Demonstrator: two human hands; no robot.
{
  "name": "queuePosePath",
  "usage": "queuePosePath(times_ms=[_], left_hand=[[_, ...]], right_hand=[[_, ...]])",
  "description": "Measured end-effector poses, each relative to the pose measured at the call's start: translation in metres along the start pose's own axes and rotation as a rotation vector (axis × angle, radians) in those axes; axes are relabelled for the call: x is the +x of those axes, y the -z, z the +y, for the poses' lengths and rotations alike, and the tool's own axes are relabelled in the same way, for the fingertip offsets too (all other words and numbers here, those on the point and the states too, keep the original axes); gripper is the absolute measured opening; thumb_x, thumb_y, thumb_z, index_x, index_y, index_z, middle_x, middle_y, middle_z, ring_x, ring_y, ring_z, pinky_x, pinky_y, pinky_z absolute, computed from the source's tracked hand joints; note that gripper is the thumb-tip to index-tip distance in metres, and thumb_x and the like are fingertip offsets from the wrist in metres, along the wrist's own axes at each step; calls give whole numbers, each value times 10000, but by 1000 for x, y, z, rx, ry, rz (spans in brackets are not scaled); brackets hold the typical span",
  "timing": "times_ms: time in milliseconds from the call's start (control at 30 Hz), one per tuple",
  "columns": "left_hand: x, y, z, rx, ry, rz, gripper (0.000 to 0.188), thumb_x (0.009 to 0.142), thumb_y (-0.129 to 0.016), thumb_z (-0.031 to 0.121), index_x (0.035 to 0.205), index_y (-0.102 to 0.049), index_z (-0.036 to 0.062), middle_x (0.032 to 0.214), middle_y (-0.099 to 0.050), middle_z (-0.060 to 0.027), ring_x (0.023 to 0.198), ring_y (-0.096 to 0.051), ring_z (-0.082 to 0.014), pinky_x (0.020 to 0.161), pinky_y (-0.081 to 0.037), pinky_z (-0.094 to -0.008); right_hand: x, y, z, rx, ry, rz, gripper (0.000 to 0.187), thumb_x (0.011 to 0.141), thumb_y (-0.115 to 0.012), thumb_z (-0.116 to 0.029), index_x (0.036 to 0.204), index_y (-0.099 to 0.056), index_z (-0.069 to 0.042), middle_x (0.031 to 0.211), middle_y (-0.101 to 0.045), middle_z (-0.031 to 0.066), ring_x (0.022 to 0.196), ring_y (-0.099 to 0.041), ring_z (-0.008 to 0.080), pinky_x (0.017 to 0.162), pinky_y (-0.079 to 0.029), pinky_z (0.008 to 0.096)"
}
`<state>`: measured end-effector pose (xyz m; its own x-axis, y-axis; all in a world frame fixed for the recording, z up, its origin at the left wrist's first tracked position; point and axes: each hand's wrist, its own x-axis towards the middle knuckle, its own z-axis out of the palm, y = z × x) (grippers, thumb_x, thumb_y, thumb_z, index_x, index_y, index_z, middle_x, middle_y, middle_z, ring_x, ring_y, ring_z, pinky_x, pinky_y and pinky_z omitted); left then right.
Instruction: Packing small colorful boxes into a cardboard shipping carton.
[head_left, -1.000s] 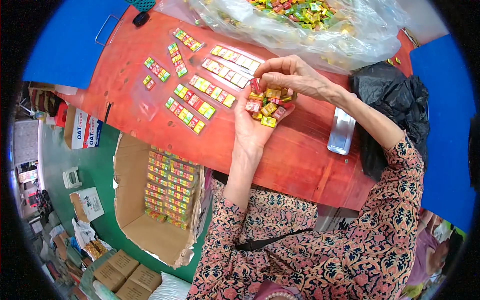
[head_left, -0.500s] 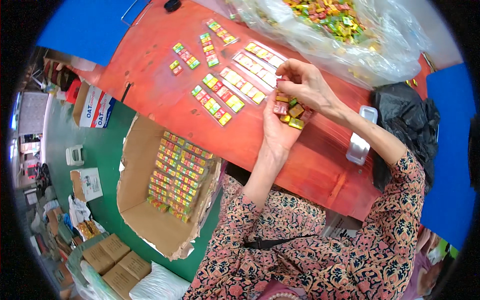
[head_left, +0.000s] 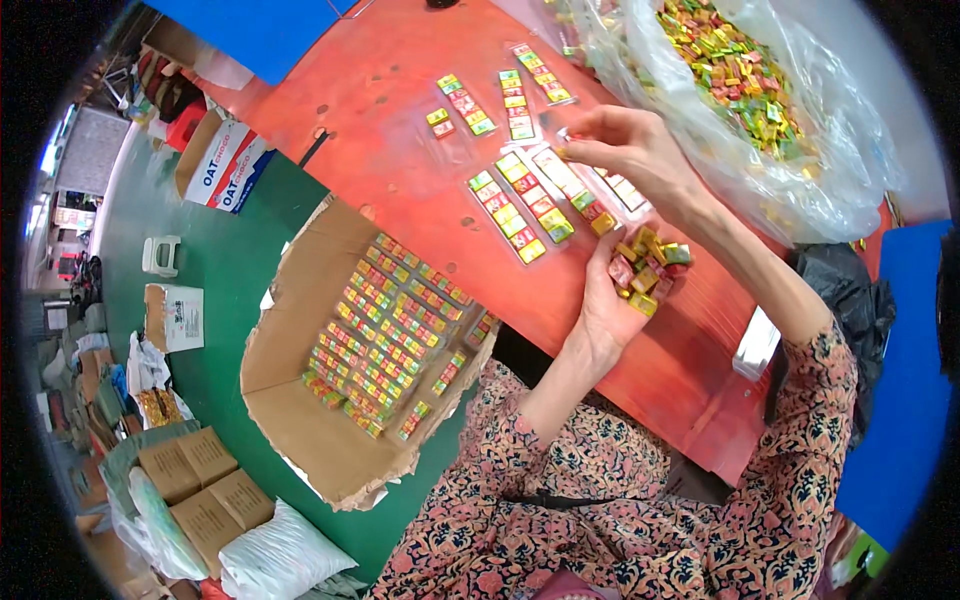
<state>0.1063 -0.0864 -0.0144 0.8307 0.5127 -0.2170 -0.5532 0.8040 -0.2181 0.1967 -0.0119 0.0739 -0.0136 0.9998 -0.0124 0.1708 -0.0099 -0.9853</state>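
Observation:
My left hand [head_left: 612, 300] is cupped palm-up over the red table [head_left: 400, 170], holding a pile of small wrapped candies [head_left: 648, 268] in red, yellow and green. My right hand [head_left: 625, 145] reaches forward over a clear strip packet of candies [head_left: 575, 185], fingertips pinched at its far end. Whether a candy sits between those fingers cannot be seen. Several more filled strip packets [head_left: 510, 205] lie in rows on the table. A big clear plastic bag of loose candies [head_left: 760, 90] lies just beyond my right hand.
An open cardboard box [head_left: 330, 400] lined with finished candy strips stands on the green floor to my left. A black bag [head_left: 850, 300] and a small white box [head_left: 755, 345] sit at the right. Cartons, white sacks and clutter crowd the lower left.
My right hand has left the pile in my left hand and moved forward to the strip packet. My head has shifted, so the table and box sit further right and lower.

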Motion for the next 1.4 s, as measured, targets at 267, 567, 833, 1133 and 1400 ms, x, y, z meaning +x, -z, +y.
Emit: queuePosePath(times_ms=[267, 567, 833, 1133, 1400], left_hand=[[-46, -13, 17, 66, -28, 180, 337, 887, -382, 340, 1052, -556, 103, 999, -614, -102, 899, -594, -275, 714, -493, -463], [-59, -4, 31, 23, -54, 159, 349, 873, -416, 357, 1045, -559, 89, 992, -616, -104, 871, -601, -275, 713, -494, -460], [-59, -1, 33, 9, -14, 69, 371, 890, -369, 338, 1091, -549, 84, 1016, -613, -105, 872, -599, -282, 714, -497, -495], [-57, -6, 34, 79, -54, 109, 360, 862, -429, 385, 1041, -566, 104, 969, -622, -98, 821, -609, -220, 693, -504, -446], [-57, -3, 31, 72, -31, 126, 339, 877, -408, 371, 1034, -569, 117, 963, -623, -73, 852, -604, -209, 700, -501, -457]], right_hand=[[99, -81, 25, -426, 240, 3, 263, 705, -680, -150, 859, -608, 51, 811, -643, 149, 727, -620, 203, 628, -481, 311], [121, -105, 64, -839, 496, 122, 231, 676, -685, -132, 803, -575, 27, 721, -610, 170, 686, -592, 333, 607, -456, 390], [118, -108, 64, -977, 577, 150, 225, 728, -642, -174, 803, -528, 5, 763, -558, 182, 705, -568, 360, 586, -442, 434], [120, -99, 55, -1162, 608, -11, 132, 744, -554, -109, 800, -511, 3, 781, -561, 156, 721, -581, 335, 572, -457, 416], [116, -100, 60, -1084, 786, 1, 52, 701, -527, -31, 743, -506, -9, 821, -537, 146, 760, -569, 326, 589, -455, 408]])
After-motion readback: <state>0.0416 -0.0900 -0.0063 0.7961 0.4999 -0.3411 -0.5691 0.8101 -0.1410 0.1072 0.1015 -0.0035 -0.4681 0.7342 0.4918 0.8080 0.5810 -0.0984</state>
